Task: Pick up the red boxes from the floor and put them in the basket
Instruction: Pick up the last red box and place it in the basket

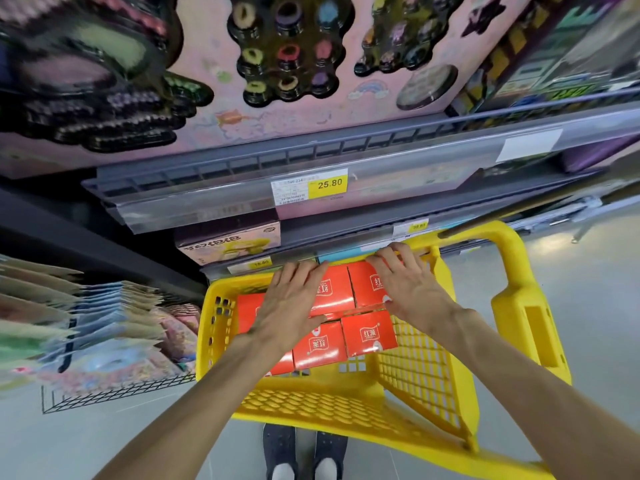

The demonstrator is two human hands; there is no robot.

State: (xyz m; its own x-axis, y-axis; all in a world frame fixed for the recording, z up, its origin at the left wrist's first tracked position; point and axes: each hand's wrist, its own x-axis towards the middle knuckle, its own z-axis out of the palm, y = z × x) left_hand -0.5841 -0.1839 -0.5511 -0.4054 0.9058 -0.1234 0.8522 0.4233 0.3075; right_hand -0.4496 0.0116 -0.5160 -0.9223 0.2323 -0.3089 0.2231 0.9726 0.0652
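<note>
Several red boxes (pixel 369 332) with white lettering lie packed inside a yellow plastic basket (pixel 420 362) on the floor. My left hand (pixel 293 301) lies flat, fingers straight, on top of the boxes at the left and middle. My right hand (pixel 403 280) rests with spread fingers on the far right box (pixel 367 285), its fingertips reaching the basket's far rim. Parts of the boxes under both hands are hidden.
The basket's yellow handle (pixel 519 289) stands up at the right. Store shelves (pixel 311 202) with price tags rise just behind the basket. A wire rack of packets (pixel 104 327) sits at the left. My shoes (pixel 304 455) stand on the grey floor below.
</note>
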